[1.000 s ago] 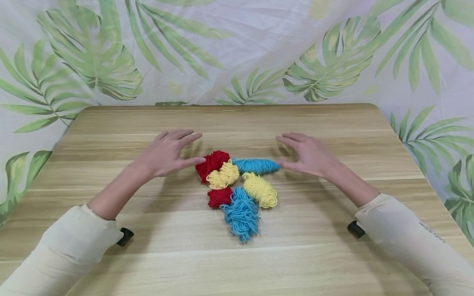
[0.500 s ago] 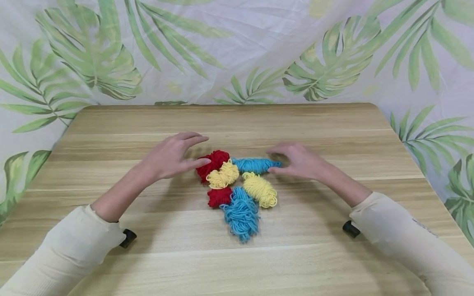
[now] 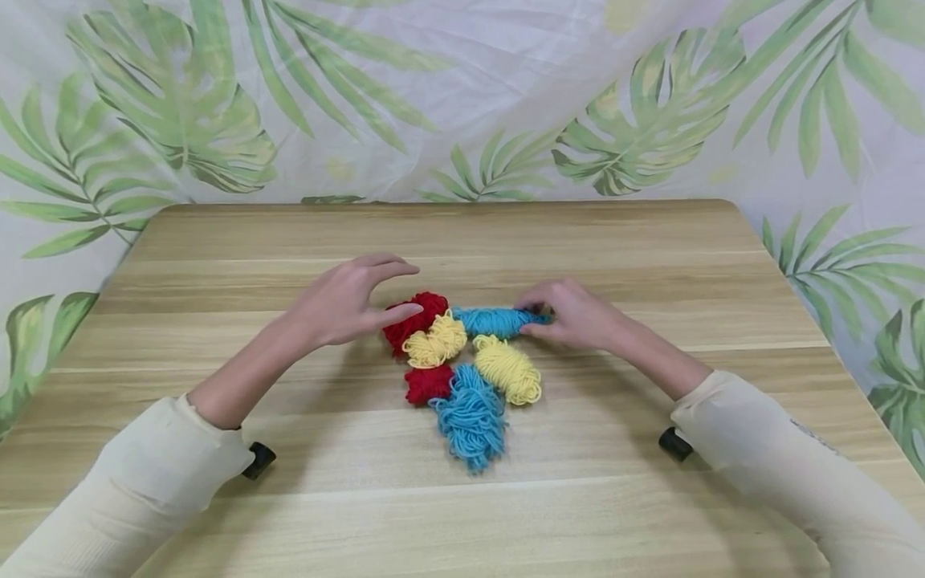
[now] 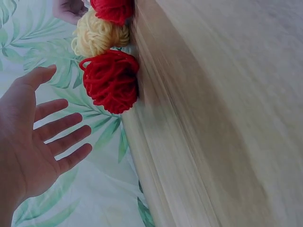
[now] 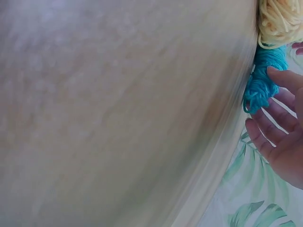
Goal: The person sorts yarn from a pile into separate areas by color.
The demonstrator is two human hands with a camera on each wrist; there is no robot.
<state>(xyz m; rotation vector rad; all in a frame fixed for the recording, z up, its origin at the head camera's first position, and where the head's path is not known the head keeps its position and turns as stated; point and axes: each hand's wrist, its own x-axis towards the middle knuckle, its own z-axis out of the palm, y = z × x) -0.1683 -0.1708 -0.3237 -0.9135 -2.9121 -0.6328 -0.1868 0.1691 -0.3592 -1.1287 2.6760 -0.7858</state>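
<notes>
My right hand (image 3: 574,315) has its thumb and fingers on either side of the right end of a long blue yarn bundle (image 3: 491,322). In the right wrist view the thumb lies on the blue yarn (image 5: 265,78) and the fingers reach behind it. My left hand (image 3: 347,301) hovers with spread fingers at the larger red yarn bundle (image 3: 432,303); the left wrist view shows a gap between that hand (image 4: 42,137) and the red yarn (image 4: 111,81). A small cream-yellow bundle (image 3: 436,340) touches the larger red one.
Nearer me lie a small red bundle (image 3: 428,385), a pale yellow bundle (image 3: 508,371) and a loose blue bundle (image 3: 471,421), close together. All rest on a wood-grain table (image 3: 347,514). A leaf-printed cloth (image 3: 462,96) hangs behind its far edge.
My right hand has moved left onto the end of the long blue bundle and closed its fingers about it. My left hand has drifted slightly right, over the red bundle. The bundles look barely moved.
</notes>
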